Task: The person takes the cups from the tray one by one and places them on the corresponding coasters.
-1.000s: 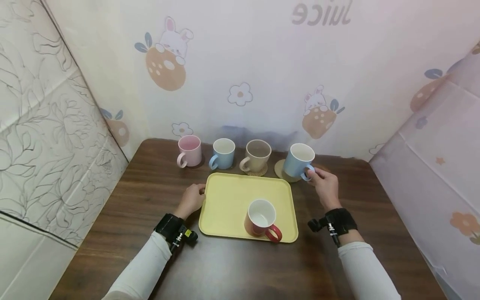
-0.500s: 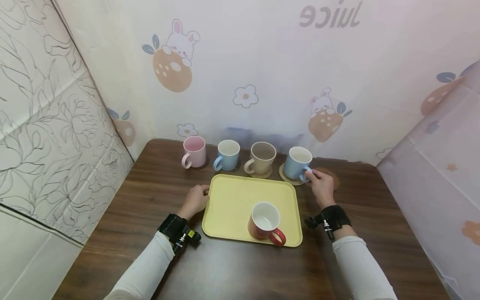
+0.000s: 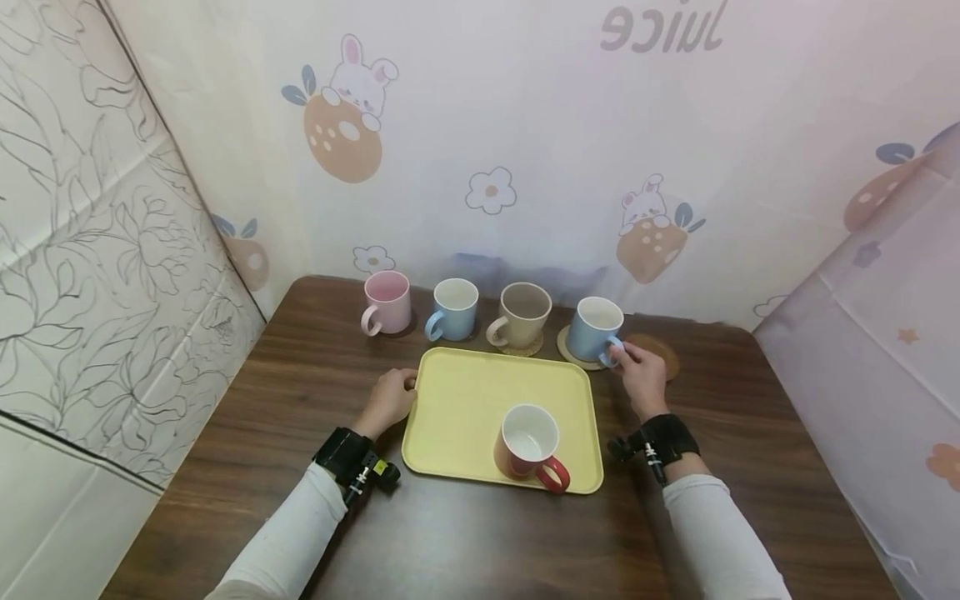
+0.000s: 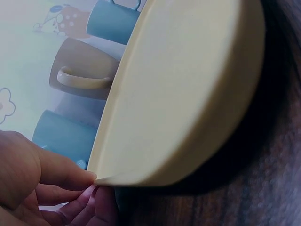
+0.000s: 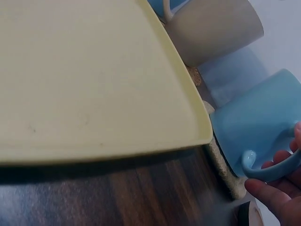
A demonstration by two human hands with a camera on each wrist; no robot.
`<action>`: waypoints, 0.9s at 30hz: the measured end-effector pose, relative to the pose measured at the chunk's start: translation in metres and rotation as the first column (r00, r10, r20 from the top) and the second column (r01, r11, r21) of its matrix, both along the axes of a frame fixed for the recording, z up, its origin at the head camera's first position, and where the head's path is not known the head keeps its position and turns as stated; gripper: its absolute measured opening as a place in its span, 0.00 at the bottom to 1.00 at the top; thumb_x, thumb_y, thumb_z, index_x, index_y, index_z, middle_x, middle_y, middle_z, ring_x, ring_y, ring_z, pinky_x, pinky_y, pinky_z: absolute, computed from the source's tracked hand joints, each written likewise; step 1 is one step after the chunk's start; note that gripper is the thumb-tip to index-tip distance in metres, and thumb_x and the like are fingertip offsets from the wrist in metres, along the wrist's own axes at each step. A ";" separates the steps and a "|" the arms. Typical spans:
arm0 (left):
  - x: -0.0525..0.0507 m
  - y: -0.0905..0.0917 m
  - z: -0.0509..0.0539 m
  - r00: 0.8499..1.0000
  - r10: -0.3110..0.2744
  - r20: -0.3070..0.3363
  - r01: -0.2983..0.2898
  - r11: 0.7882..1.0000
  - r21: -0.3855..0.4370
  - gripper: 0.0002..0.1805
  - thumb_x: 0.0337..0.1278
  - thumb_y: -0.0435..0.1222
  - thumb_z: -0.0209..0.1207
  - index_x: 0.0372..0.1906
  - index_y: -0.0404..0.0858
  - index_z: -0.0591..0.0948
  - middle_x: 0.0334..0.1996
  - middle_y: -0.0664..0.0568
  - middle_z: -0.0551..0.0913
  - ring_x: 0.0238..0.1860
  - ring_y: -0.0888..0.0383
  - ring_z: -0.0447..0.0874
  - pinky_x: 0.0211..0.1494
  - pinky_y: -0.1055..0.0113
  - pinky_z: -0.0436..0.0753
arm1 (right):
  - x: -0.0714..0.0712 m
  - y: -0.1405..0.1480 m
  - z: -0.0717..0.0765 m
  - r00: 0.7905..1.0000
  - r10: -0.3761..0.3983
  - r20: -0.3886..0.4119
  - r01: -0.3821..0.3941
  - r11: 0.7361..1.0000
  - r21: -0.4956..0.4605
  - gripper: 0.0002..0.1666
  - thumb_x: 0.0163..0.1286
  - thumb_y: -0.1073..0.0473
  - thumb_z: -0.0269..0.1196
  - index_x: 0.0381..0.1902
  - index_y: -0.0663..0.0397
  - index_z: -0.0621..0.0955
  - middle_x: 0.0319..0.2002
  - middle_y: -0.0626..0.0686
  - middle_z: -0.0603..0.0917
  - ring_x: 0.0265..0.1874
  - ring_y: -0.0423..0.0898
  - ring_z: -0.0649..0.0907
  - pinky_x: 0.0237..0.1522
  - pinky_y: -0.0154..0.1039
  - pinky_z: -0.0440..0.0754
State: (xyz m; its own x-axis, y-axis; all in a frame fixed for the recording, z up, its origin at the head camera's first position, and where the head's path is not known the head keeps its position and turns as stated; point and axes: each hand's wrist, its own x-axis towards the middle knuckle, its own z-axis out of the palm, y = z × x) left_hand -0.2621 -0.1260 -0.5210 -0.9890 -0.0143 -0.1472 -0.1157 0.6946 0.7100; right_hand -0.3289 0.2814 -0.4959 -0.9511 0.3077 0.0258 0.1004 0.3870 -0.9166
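My right hand (image 3: 643,379) holds the handle of a light blue mug (image 3: 592,329) with a white inside. That mug stands upright on a cork coaster (image 5: 225,172), back right of the yellow tray (image 3: 457,408). In the left wrist view, my left hand (image 4: 42,183) pinches the tray's rim between thumb and fingers, at its left side. A mug (image 3: 525,437) with a red handle and white inside stands on the tray's front right part.
Behind the tray stand a pink mug (image 3: 387,302), another light blue mug (image 3: 454,308) and a beige mug (image 3: 523,315) on a coaster. A round brown coaster (image 3: 663,354) lies right of my right hand. A patterned wall covering (image 3: 480,125) rises behind the table.
The blue mug in my right hand has come down and settled on its coaster. More of the brown coaster now shows. My left hand stays at the tray; the head view shifted slightly.
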 end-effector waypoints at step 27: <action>0.000 -0.002 0.001 1.000 -0.013 0.022 0.013 1.000 -0.022 0.21 0.61 0.28 0.54 0.59 0.31 0.78 0.45 0.43 0.83 0.42 0.51 0.77 0.46 0.60 0.78 | 0.013 0.004 0.023 0.985 0.112 0.128 -0.127 0.985 0.116 0.27 0.73 0.52 0.58 0.59 0.69 0.75 0.56 0.67 0.78 0.51 0.57 0.80 0.52 0.50 0.82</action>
State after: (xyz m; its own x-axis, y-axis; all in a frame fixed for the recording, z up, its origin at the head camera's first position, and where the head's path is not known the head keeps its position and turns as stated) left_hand -0.2625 -0.1276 -0.5198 -0.9857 -0.0051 -0.1682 -0.1218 0.7114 0.6921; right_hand -0.3160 0.2850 -0.4730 -0.9793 0.1930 -0.0611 0.1537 0.5121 -0.8451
